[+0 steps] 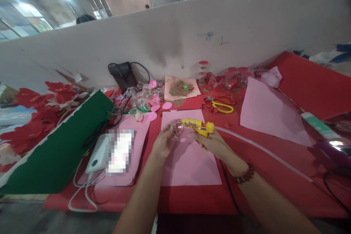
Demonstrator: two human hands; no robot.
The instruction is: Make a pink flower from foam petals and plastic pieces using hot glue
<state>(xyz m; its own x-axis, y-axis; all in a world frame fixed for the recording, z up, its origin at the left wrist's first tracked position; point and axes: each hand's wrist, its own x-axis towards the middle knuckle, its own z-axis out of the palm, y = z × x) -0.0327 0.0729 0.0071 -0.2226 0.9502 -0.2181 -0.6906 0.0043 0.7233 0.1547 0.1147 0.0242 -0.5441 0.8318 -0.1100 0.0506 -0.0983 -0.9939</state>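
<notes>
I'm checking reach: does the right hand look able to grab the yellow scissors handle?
Probably not: the right hand holds the glue gun, though the yellow scissors handle lies uncovered nearby.

Glue gun [192, 123] is ylw w/ multicol print, paper sht [189, 164] pink.

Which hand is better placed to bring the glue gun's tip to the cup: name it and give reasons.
Probably the right hand: it grips the yellow glue gun, whose tip is turned toward the small clear cup. The left hand is occupied holding that cup.
</notes>
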